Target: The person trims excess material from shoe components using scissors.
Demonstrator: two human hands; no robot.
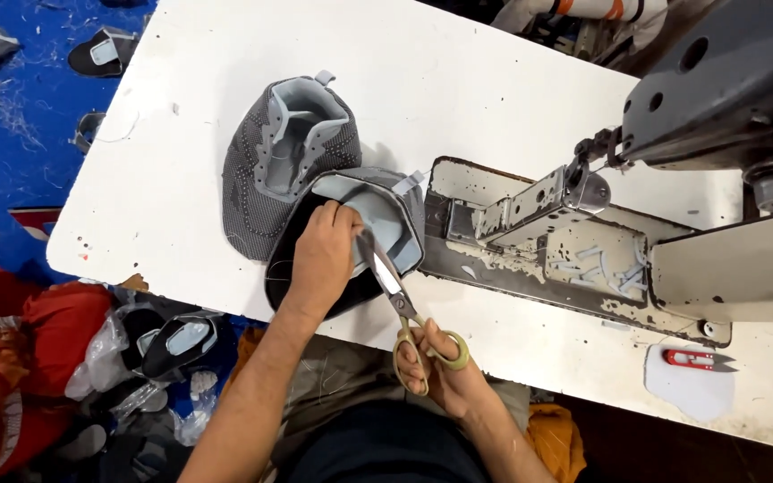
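Biggest worry here: blades of the yellow-handled steel scissors [402, 300] sitting right beside the fingertips of the left hand [319, 264], so one slip or an overeager snip could nick skin, or bite into the pale blue lining instead of just the edge. Also easy for the dark grey knitted shoe upper with pale blue lining [351, 237] to slide on the smooth white worktop [181, 134], since only that one palm pins it down. Could snag on the worn grey sewing machine bed [574, 259] just to its right, too. Second grey dotted shoe upper [284, 156] tucked partly underneath, touching, so might get dragged along or clipped by accident. Hands now: left one laid flat-ish over the near upper at the worktop's front edge, fingers curled down onto the lining rim, pressing rather than pinching. Right hand [445, 371] closed through the scissor loops, blades nearly together, tips up against the lining. Small red thread snips [691, 360] off to the right, well apart, untouched.
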